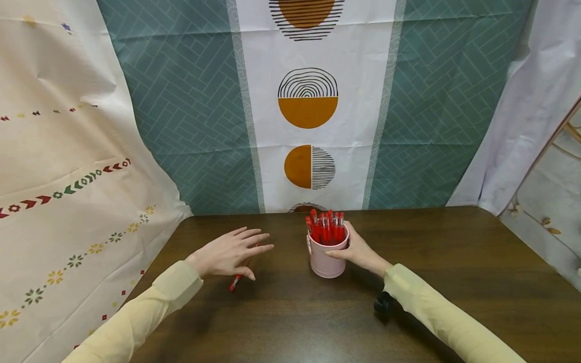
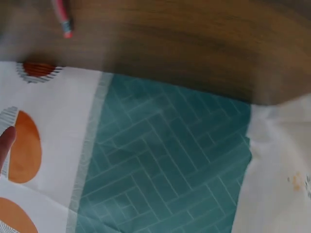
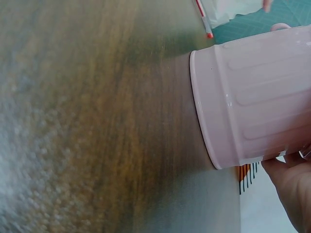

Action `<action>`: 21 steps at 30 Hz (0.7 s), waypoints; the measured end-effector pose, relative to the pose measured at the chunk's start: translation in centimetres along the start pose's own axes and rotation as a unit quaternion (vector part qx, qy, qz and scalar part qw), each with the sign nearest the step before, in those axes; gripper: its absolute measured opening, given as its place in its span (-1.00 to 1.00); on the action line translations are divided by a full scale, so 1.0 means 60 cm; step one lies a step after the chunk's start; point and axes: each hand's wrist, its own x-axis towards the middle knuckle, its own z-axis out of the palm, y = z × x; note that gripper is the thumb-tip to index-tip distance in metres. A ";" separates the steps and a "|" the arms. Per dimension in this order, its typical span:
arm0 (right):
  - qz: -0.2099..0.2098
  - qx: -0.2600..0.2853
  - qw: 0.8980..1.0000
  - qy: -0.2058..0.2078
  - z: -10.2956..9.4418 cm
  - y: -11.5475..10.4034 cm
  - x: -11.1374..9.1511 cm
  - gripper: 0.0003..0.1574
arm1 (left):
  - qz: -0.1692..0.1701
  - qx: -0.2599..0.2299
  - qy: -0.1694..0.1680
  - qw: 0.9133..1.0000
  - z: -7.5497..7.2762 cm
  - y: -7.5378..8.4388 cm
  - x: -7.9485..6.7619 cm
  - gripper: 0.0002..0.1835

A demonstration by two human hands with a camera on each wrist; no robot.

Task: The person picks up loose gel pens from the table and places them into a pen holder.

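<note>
A small pink bucket (image 1: 327, 262) stands on the brown table, packed with several red pens (image 1: 326, 231) whose ends stick up over the rim. The right hand (image 1: 356, 249) grips the bucket's right side near the top. In the right wrist view the ribbed wall of the bucket (image 3: 267, 92) fills the right part, with the right hand's fingers (image 3: 286, 182) along it. Over at the left, the left hand (image 1: 231, 252) is spread palm down above a single red pen (image 1: 235, 283), partly covering it. That pen (image 2: 62, 18) also shows in the left wrist view.
The dark wooden table (image 1: 290, 322) reaches back to a green and white patterned cloth (image 1: 317, 116). A cream patterned cloth (image 1: 68, 201) hangs along the left side. Under the right sleeve a small black object (image 1: 384, 305) shows.
</note>
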 end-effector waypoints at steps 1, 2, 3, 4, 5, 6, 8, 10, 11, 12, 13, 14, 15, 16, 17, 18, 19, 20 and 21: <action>0.000 0.001 1.000 0.000 0.000 0.000 0.000 -0.01 | 0.002 0.007 -0.007 1.000 0.003 -0.001 -0.005 -0.13; -0.001 0.000 1.000 0.000 0.000 0.000 0.000 -0.01 | 0.003 0.014 -0.016 1.000 0.006 -0.002 -0.010 -0.11; -0.001 0.000 1.000 -0.001 0.000 -0.001 0.000 -0.01 | 0.006 0.021 -0.024 0.999 0.009 -0.002 -0.014 -0.10; 0.000 0.000 1.000 0.000 0.000 0.000 0.000 -0.01 | 0.008 0.027 -0.031 0.999 0.012 -0.003 -0.019 -0.09; 0.000 0.000 1.000 0.000 -0.001 0.000 0.000 -0.02 | 0.011 0.032 -0.038 0.999 0.016 -0.003 -0.023 -0.08; 0.000 -0.001 1.000 0.000 -0.001 0.000 0.000 -0.02 | 0.017 0.035 -0.040 0.998 0.019 -0.003 -0.027 -0.07; 0.001 -0.001 1.000 0.000 -0.001 0.000 0.000 -0.02 | 0.025 0.036 -0.041 0.998 0.026 -0.003 -0.035 -0.04; 0.000 -0.001 1.000 0.000 -0.002 0.001 0.001 -0.02 | 0.036 0.035 -0.037 0.998 0.033 -0.004 -0.041 -0.03; 0.001 0.001 1.000 0.000 -0.002 0.001 0.001 -0.02 | 0.040 0.036 -0.034 0.998 0.036 -0.004 -0.044 -0.03; 0.000 0.001 1.000 0.000 -0.002 0.001 0.001 -0.02 | 0.044 0.035 -0.032 0.998 0.039 -0.004 -0.047 -0.03; 0.001 0.001 1.000 0.000 -0.002 0.001 0.001 -0.02 | 0.047 0.033 -0.031 0.998 0.042 -0.004 -0.049 -0.03; 0.001 0.000 1.000 0.000 -0.002 0.001 0.001 -0.02 | 0.049 0.031 -0.031 0.998 0.045 -0.004 -0.052 -0.03; 0.001 -0.001 1.000 0.000 -0.002 0.001 0.001 -0.02 | 0.050 0.026 -0.033 0.998 0.047 -0.003 -0.054 -0.03; 0.002 -0.001 1.000 0.000 -0.001 0.001 0.001 -0.02 | 0.049 0.019 -0.036 0.998 0.049 -0.003 -0.056 -0.03; 0.002 -0.002 1.000 0.001 -0.001 0.001 0.001 -0.02 | 0.048 0.011 -0.041 0.998 0.051 -0.002 -0.058 -0.02; 0.002 -0.003 1.000 0.001 0.000 0.001 0.000 -0.02 | 0.046 0.001 -0.045 0.998 0.054 -0.001 -0.060 -0.02; 0.003 -0.004 1.000 0.001 0.000 0.001 0.000 -0.02 | 0.044 -0.008 -0.049 0.998 0.056 0.000 -0.062 -0.01; 0.002 -0.005 1.000 0.002 0.000 0.000 0.000 -0.02 | 0.041 -0.017 -0.052 0.998 0.058 0.001 -0.064 -0.01; 0.002 -0.006 1.000 0.002 0.000 0.000 0.000 -0.02 | 0.038 -0.026 -0.054 0.997 0.060 0.001 -0.065 -0.01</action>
